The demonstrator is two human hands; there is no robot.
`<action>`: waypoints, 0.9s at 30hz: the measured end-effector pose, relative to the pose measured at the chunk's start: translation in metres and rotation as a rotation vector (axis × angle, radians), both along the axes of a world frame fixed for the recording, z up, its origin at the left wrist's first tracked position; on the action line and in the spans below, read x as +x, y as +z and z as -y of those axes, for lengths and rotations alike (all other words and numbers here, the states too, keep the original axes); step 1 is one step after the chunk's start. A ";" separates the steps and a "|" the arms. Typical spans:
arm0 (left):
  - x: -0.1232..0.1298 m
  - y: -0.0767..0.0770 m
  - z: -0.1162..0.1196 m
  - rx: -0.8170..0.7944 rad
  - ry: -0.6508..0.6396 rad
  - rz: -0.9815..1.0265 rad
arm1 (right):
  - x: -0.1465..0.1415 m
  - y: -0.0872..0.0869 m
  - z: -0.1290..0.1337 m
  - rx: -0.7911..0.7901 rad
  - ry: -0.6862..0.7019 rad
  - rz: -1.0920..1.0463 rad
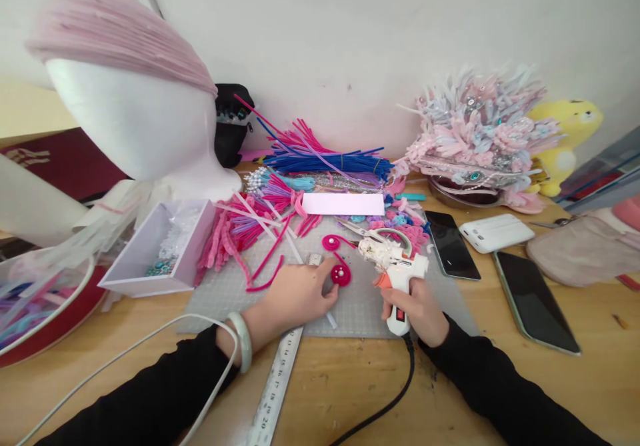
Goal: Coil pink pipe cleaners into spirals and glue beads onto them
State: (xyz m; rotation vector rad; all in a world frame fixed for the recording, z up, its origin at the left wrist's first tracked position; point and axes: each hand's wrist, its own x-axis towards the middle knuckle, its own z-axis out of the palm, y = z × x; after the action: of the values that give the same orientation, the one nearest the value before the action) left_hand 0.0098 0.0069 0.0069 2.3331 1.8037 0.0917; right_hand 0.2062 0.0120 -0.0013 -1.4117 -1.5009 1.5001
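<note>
My left hand [300,291], with a pale bangle [242,341] at the wrist, pinches the left edge of a magenta pipe cleaner [342,274] between thumb and forefinger. Both ends of this pipe cleaner are curled into flat spirals with small white beads on them. In my right hand [423,311] is a white glue gun [403,274], its fingers wrapped around the handle. The gun's nozzle points left, above and right of the larger spiral, apart from it. A steel ruler [277,379] runs under my left hand across the grey cutting mat [365,313].
Left stand a white foam head [135,126] and an open box of beads [195,246]. Bundles of pipe cleaners [325,161] lie behind the mat. To the right are two phones [537,303], a power bank [496,232] and a fluffy pastel headpiece [475,133]. Cables cross the front.
</note>
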 end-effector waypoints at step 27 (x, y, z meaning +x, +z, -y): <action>-0.007 -0.002 -0.017 0.018 0.008 -0.089 | -0.001 0.000 0.000 -0.002 -0.029 -0.065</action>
State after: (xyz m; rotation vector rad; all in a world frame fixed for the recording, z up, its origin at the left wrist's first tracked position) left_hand 0.0028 0.0236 0.0046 2.3783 1.8604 0.0055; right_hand 0.2051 0.0119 -0.0017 -1.3667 -1.4345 1.5153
